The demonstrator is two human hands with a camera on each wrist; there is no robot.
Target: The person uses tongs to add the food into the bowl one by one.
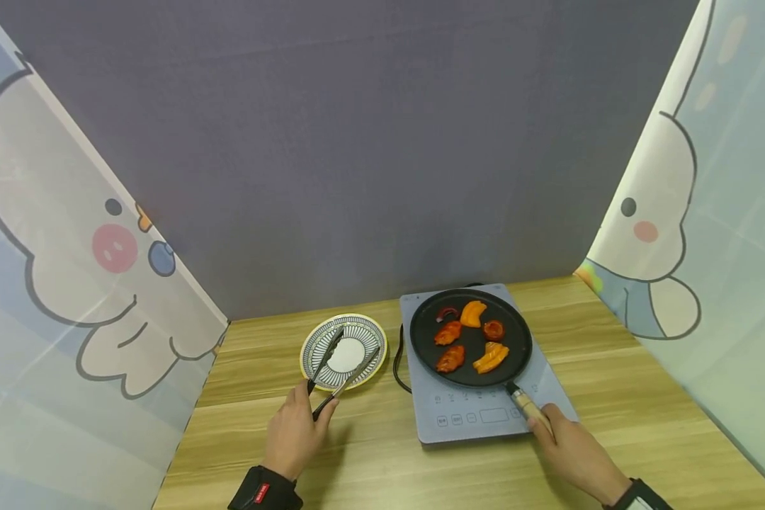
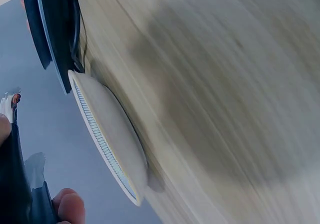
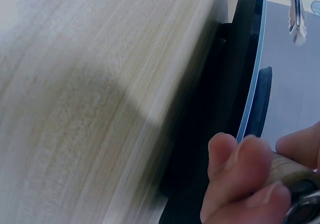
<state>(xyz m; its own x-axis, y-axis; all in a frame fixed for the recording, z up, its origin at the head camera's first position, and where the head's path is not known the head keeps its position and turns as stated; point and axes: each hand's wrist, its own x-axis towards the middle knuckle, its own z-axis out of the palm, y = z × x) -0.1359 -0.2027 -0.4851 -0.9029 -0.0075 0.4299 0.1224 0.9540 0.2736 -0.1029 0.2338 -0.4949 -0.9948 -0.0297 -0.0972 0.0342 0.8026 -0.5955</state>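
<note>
My left hand holds a pair of tongs with black grips, their arms spread over a patterned plate with a yellow rim. No food shows between the tips. In the left wrist view the tongs hang above the plate. My right hand grips the wooden handle of a black frying pan. In it lie two reddish-brown wing-like pieces, orange pieces, a round red piece and a dark red curved piece.
Under the pan is a grey induction cooktop, its touch panel facing me. A black cord loops between cooktop and plate. The wooden table meets a grey back wall, with cartoon-printed panels on both sides.
</note>
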